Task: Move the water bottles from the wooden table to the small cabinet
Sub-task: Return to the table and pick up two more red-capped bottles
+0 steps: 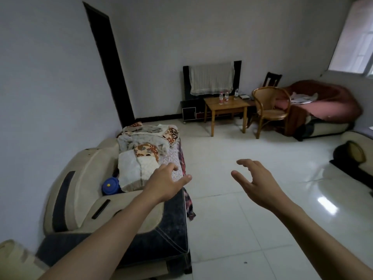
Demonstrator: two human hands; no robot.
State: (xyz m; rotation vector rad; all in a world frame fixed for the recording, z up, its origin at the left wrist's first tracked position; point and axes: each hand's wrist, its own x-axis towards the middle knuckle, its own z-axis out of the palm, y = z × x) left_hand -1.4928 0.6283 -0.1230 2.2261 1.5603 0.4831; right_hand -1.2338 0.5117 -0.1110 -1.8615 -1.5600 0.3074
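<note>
Far across the room stands a small wooden table with three clear water bottles on it: two close together at the left and one at the back right. Left of the table, against the wall, sits a low black cabinet with a white-framed door. My left hand and my right hand are stretched out in front of me, far from the table. Both hold nothing, and their fingers are spread apart.
A beige and dark sofa piled with blankets runs along the left. A rattan chair stands right of the table, with a red-covered sofa behind it. A cloth-draped TV stands behind the table. Glossy white tile floor lies between.
</note>
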